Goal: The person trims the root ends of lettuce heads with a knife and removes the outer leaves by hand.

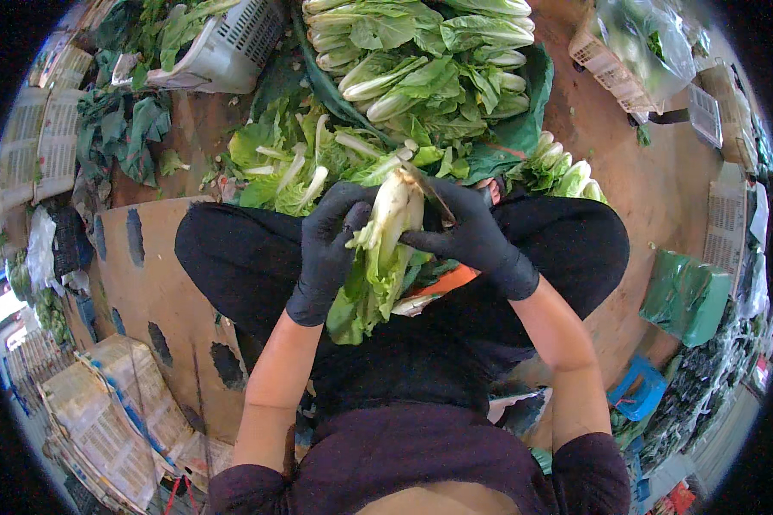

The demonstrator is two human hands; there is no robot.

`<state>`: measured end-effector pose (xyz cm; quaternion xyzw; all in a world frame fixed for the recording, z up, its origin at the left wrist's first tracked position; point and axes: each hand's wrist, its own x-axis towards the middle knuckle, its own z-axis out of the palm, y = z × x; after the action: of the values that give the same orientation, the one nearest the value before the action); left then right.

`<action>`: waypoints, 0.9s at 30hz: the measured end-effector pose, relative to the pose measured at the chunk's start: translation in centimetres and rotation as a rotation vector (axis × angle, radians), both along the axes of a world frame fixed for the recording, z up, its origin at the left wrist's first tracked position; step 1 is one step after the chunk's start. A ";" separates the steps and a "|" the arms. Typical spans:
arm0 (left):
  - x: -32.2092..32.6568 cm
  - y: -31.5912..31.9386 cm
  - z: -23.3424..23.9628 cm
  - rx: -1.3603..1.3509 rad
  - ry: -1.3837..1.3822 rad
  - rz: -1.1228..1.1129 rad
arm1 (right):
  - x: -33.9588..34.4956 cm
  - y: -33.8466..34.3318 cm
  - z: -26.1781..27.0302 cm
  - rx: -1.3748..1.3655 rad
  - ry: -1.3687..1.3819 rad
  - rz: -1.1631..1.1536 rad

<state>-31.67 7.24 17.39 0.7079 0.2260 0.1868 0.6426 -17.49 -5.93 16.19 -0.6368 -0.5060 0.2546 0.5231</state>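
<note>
My left hand (334,241), in a dark glove, grips a head of leafy Chinese cabbage (390,225) over my lap. Its pale root end points away from me and its green leaves hang toward my waist. In my gloved right hand (473,225) is a knife (428,187), its blade lying along the right side of the root end. The right thumb touches the cabbage stalk; the knife's handle is mostly hidden by the fingers. Beyond my hands, loose trimmed leaves (296,161) lie heaped on the left. More whole cabbages (419,71) are stacked on green sheeting (512,145).
Several cabbages (570,170) lie by my right knee. A white plastic crate (232,51) of greens stands far left, another crate (612,71) with bagged produce far right. Cardboard (161,270) lies at my left. A green wrapped bundle (686,296) and blue stool (638,389) sit at right.
</note>
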 end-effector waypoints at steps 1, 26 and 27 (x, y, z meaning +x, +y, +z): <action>-0.2 -0.5 0.2 -0.025 -0.020 0.033 | -0.3 -0.1 -0.1 -0.008 -0.026 -0.035; -1.7 -2.8 -0.6 -0.226 0.105 0.091 | 1.3 0.5 3.0 -0.371 -0.794 0.181; -1.7 -2.7 -0.4 -0.203 0.117 0.088 | 1.1 0.7 2.7 -0.397 -0.782 0.168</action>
<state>-33.41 4.57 16.96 0.6383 0.3118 0.1493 0.6878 -16.39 -5.21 18.94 -0.7299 -0.6572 0.1284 0.1376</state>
